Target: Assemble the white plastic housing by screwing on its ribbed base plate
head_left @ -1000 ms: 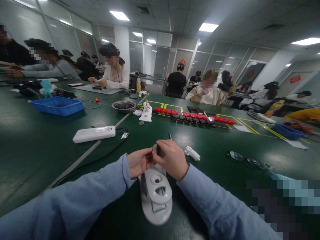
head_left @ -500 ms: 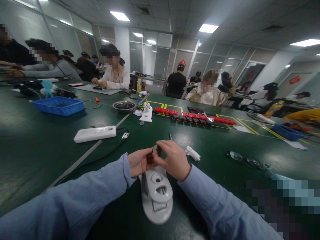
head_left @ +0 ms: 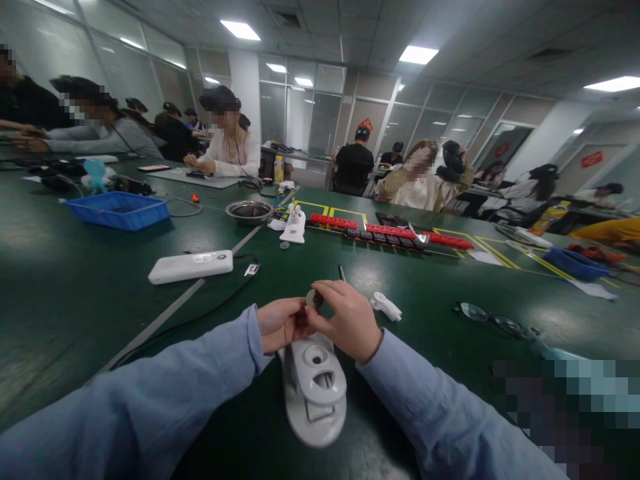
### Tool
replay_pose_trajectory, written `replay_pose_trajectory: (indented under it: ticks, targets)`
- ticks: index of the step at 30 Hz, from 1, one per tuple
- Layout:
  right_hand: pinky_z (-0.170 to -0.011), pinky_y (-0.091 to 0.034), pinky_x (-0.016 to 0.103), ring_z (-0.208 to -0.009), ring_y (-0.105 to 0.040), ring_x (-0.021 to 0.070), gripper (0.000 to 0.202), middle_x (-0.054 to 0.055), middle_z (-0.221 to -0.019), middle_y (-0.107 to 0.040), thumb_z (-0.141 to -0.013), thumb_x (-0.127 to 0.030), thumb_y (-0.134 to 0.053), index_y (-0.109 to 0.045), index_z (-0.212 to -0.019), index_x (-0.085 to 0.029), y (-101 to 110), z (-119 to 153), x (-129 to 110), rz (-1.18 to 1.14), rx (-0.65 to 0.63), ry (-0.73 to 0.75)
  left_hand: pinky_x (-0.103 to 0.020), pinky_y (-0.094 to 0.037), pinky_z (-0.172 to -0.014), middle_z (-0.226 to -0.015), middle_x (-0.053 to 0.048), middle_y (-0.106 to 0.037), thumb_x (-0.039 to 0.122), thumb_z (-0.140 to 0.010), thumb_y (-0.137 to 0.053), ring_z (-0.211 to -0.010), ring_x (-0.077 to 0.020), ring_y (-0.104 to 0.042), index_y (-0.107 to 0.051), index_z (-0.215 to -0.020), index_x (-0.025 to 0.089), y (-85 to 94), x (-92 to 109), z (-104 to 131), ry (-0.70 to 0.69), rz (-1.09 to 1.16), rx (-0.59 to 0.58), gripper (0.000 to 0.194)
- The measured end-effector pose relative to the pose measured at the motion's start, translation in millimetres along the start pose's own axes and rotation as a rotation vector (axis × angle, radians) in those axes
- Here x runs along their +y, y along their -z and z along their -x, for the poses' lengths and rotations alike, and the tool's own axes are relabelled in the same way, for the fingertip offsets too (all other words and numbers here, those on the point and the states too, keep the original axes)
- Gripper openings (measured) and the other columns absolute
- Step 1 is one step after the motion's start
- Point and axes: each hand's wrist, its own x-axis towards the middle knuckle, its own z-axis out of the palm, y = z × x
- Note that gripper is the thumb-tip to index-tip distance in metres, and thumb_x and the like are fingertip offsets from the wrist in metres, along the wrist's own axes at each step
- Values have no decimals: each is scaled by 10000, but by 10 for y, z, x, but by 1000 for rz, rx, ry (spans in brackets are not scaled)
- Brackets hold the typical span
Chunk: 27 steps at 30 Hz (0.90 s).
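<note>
Nearest, a glossy white plastic base [head_left: 316, 417] lies lengthwise on the green surface [head_left: 430, 293], toward the edge where the wearer sits. It has a round hole, a half-moon opening and a bent wire loop. It is probably stiff, fairly light and slick, best taken by both rounded sides, clear of the thin wire.

Just past it, a small round disc [head_left: 314, 299] is held up off the surface. The right hand [head_left: 350, 323] pinches it, thumb against index finger. The left hand [head_left: 280, 325] curls in from the other side, its thumb at the disc's rim; whether its fingers grip anything is hidden. The disc looks hard, thin and light, likely to slip or flip if squeezed off-centre; the rim seems the surest hold.

Beyond the right hand rest a small white plastic part [head_left: 387, 307] and a dark pen-like stick [head_left: 342, 273], with eyeglasses [head_left: 507, 325] farther toward the right edge. Toward the left edge lies a white oblong case [head_left: 193, 267]. Nearer the far edge stand a blue tray [head_left: 120, 223], a metal bowl [head_left: 250, 212] and red strips [head_left: 390, 230]; past them a white-sleeved co-worker [head_left: 240, 153] sits.
</note>
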Motion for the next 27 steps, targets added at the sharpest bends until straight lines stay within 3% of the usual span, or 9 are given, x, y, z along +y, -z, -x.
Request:
replay_pose_trajectory:
  ticks: [5, 18, 27]
  targets:
    - [-742, -447, 274, -828, -547, 175, 260, 62, -921, -624, -694, -258, -521, -588, -912, -133, -5, -8, -10, 22, -6, -13, -226, -517, -515, -660, -48, -590, 120, -819, -362, -547, -109, -587, -553, -781, 92, 14, 0, 10, -17, 7, -57, 196]
    - [-740, -440, 274, -830, -546, 173, 255, 52, -925, -620, -701, -264, -514, -583, -913, -141, 3, 4, -14, 23, -61, -24, -190, -492, -457, -566, -12, -540, 117, -818, -363, -483, -95, -562, -528, -772, 114, 8, -22, -8, -40, -43, -10, 171]
    - [-774, -434, 288, -861, -521, 175, 285, 71, -944, -609, -708, -257, -513, -571, -950, -119, 45, -1, -32, -44, 26, 32, -227, -492, -463, -500, -38, -528, 141, -824, -238, -434, -110, -541, -497, -657, 96, 98, 76, -18, 102, 256, 4, 311]
